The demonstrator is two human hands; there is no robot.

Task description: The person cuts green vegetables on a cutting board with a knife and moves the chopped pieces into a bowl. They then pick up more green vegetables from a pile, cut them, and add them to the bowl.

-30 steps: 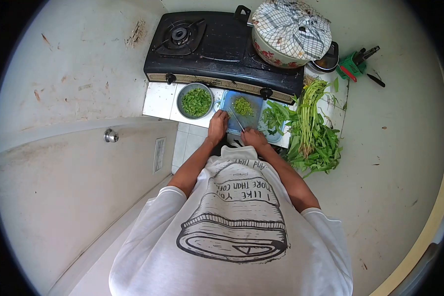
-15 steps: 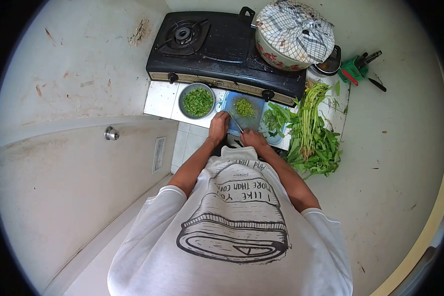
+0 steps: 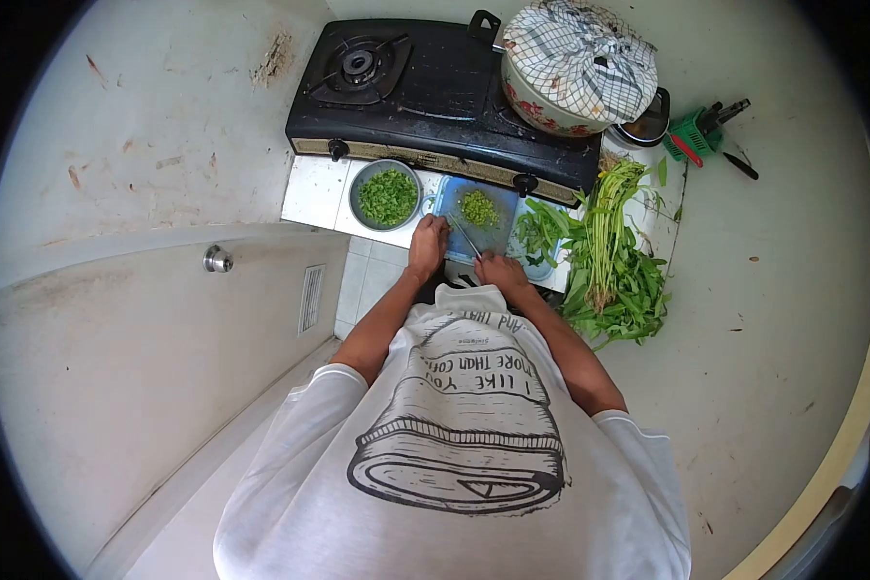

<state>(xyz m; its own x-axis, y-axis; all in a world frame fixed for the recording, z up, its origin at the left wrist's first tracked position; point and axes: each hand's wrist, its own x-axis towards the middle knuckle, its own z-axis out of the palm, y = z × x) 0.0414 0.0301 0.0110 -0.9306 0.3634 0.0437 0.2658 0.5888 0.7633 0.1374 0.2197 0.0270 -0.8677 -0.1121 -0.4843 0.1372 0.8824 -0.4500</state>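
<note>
My right hand (image 3: 502,272) grips a knife (image 3: 468,240) by its handle at the near edge of a blue cutting board (image 3: 499,238). The blade slants up and left over the board. Just left of the blade tip, my left hand (image 3: 428,244) is closed at the board's left edge; what its fingers hold is hidden. Small pieces of chopped green stems (image 3: 478,208) lie on the board. A round grey bowl (image 3: 355,209) of chopped greens (image 3: 388,197) stands to the left. Cut leaves (image 3: 543,226) rest on a light tray (image 3: 557,269) at the right.
A bundle of leafy greens (image 3: 613,261) lies along the counter's right end. Behind the board stands a black gas stove (image 3: 442,82) with a cloth-covered pot (image 3: 548,113). A green basket (image 3: 687,132) of utensils sits at the far right. A door (image 3: 164,387) is at the left.
My right hand and the knife have shifted slightly right, and the blade tip is a little farther from my left hand. My left hand has barely moved left.
</note>
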